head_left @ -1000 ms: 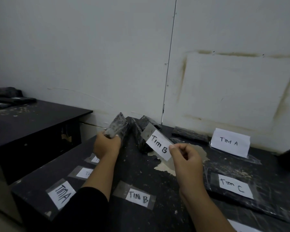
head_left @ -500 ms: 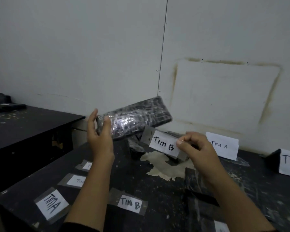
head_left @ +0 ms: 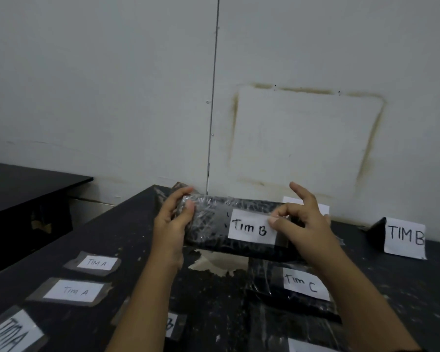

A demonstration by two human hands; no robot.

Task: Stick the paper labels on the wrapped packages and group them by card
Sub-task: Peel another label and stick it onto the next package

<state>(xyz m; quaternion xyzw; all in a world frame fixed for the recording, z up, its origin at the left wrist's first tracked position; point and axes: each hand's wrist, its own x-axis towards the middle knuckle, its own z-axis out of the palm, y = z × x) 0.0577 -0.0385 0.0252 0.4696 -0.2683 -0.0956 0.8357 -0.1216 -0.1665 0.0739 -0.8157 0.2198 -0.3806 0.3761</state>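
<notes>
Black film-wrapped package [head_left: 208, 224] held just above the desk [head_left: 127, 224], TIM B label [head_left: 250, 228] on its front.
Judged light, fairly stiff, slick under the film, best taken round the ends: left end gripped by the left hand [head_left: 172, 222], fingers [head_left: 182, 193] curled over it; label's right edge pinched by the right hand [head_left: 308, 229]. Hung over a TIM C package [head_left: 264, 290], TIM A labels [head_left: 74, 290] to the left, TIM B card [head_left: 404, 237] on the right; no visible obstacle toward it.
</notes>
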